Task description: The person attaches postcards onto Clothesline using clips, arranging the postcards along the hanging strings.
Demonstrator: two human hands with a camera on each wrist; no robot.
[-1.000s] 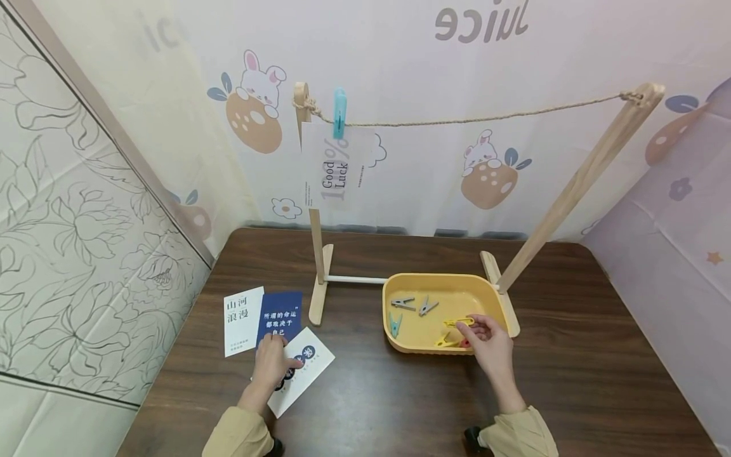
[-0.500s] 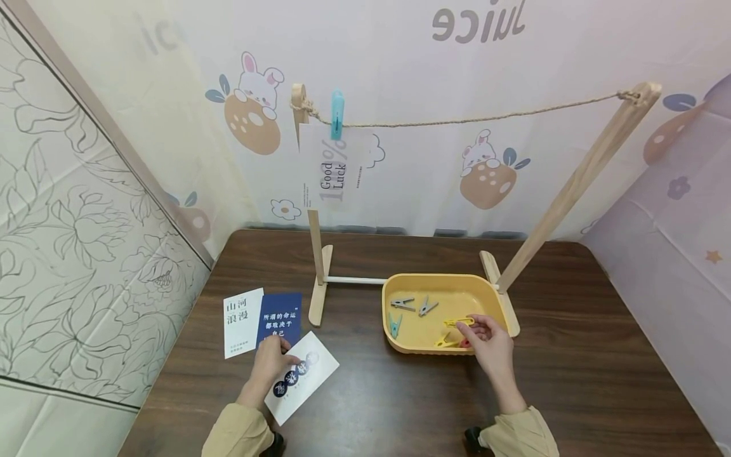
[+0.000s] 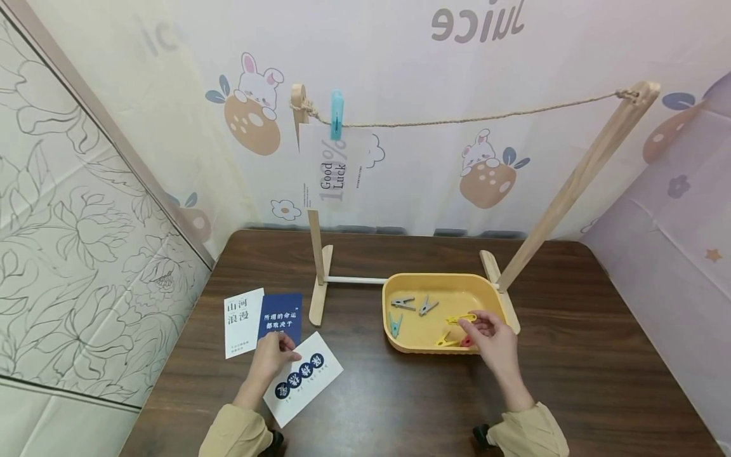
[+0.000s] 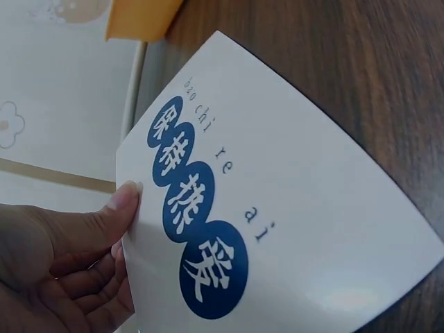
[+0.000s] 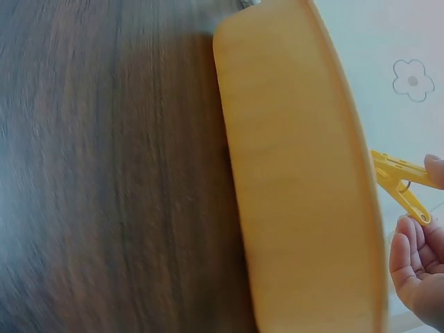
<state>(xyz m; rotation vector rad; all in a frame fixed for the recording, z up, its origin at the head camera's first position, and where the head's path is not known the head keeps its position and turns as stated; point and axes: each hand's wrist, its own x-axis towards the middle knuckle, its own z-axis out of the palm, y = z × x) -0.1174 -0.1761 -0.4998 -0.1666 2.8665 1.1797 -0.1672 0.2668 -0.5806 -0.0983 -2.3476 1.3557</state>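
Observation:
My left hand pinches a white card by its edge, thumb on top; blue circles with white characters run across it. In the left wrist view the card tilts up off the table. Over the right side of the yellow tray, my right hand pinches a yellow clothespin. In the right wrist view, thumb and fingertips hold the two handles of that clothespin, partly hidden by the tray wall. Another yellow clothespin and a red one lie below.
A blue card and a white card lie at left. Grey and teal clothespins lie in the tray. A rope spans two wooden posts; a blue clothespin holds a "Good Luck" card on it.
The left hand has lifted and tilted the white card slightly, shifting it a little to the right. The right hand has raised the yellow clothespin slightly, moving a bit to the right.

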